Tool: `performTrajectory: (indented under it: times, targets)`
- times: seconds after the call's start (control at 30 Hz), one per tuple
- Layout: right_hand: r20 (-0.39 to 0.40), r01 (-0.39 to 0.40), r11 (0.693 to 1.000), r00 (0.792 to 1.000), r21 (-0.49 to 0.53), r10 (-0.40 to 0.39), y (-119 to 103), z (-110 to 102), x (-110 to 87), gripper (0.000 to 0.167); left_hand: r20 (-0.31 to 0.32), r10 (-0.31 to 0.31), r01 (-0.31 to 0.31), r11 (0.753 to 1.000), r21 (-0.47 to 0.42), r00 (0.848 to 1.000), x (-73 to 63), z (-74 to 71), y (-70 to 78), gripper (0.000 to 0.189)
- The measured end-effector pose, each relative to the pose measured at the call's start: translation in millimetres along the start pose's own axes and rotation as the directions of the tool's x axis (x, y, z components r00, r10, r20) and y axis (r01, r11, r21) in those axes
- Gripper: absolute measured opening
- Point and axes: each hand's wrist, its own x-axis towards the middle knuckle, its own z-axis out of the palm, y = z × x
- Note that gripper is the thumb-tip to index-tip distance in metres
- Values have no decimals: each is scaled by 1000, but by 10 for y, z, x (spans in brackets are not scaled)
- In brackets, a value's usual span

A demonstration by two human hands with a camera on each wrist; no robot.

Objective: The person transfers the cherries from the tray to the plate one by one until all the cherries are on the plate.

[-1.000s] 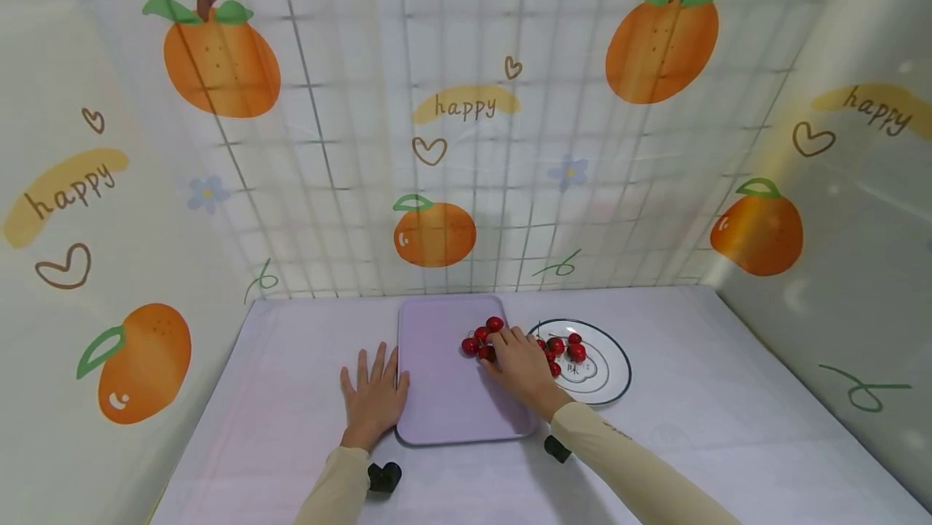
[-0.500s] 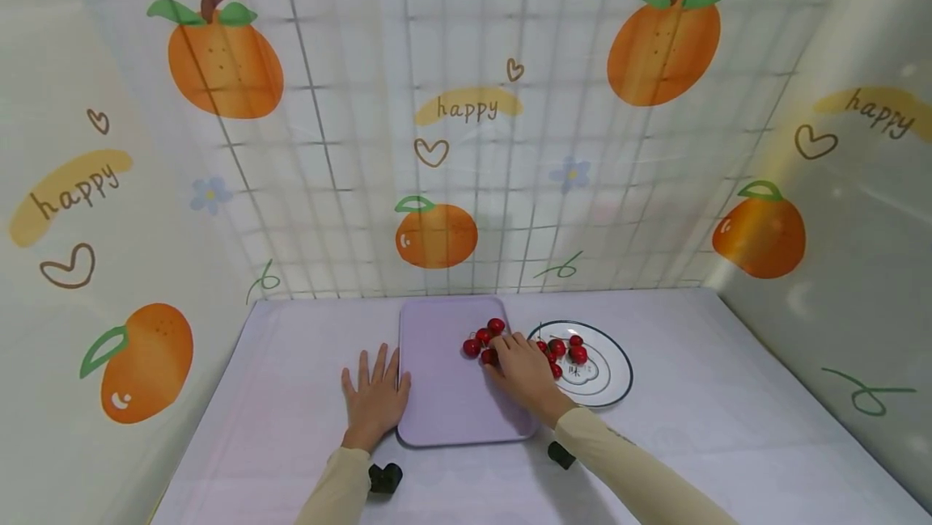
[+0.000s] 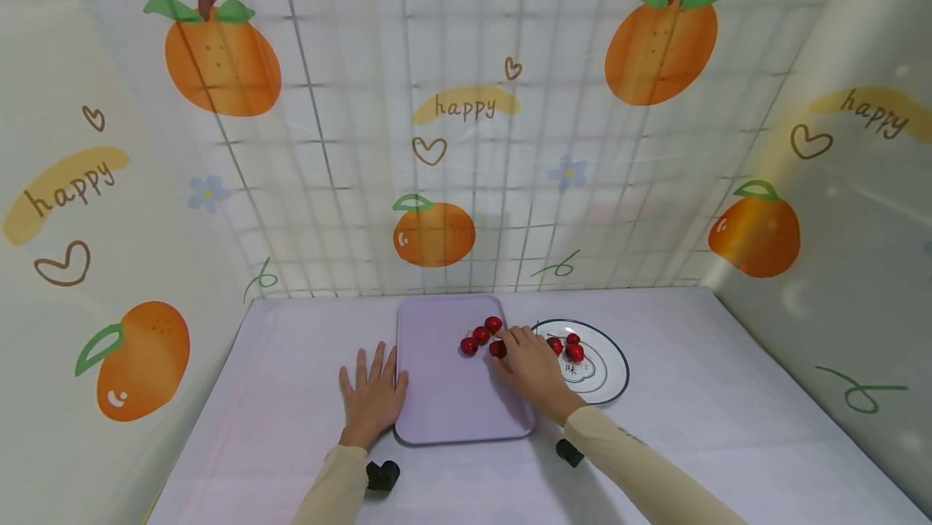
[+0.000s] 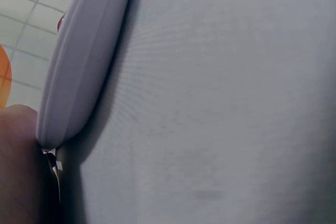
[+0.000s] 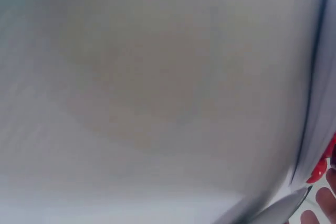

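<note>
Pale tabletop (image 3: 699, 404), cherries (image 3: 481, 336) (round, glossy red)

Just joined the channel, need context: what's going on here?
A person is handling cherries by hand. The right hand holds a cherry at the right side of a purple tray; whether it touches the tray is unclear. Three other cherries lie on the tray. More cherries sit on the plate, partly hidden behind that hand. The left hand lies spread along the tray's left edge.
</note>
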Motion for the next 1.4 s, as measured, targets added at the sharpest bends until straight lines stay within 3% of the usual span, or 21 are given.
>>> performTrajectory:
  times: [0.17, 0.7, 1.1, 1.4]
  targets:
    - [-35, 8, 1000, 999, 15, -8, 60, -22, -13, 40, 10, -4, 4, 1000, -8, 1000, -16, -25, 23, 62]
    - [8, -78, 996, 997, -31, 79, 201, -128, -69, 42, 9, -7, 6, 1000, 14, 1000, 51, 56, -25, 63]
    - [-137, -65, 998, 988, -1, 64, 428, -163, -174, 35, -7, -2, 2, 1000, 30, 1000, 38, 93, -33, 62]
    - [-93, -106, 993, 991, -57, 100, 570, -218, -212, 43, -7, -3, 3, 999, 32, 1000, 34, 74, -24, 63]
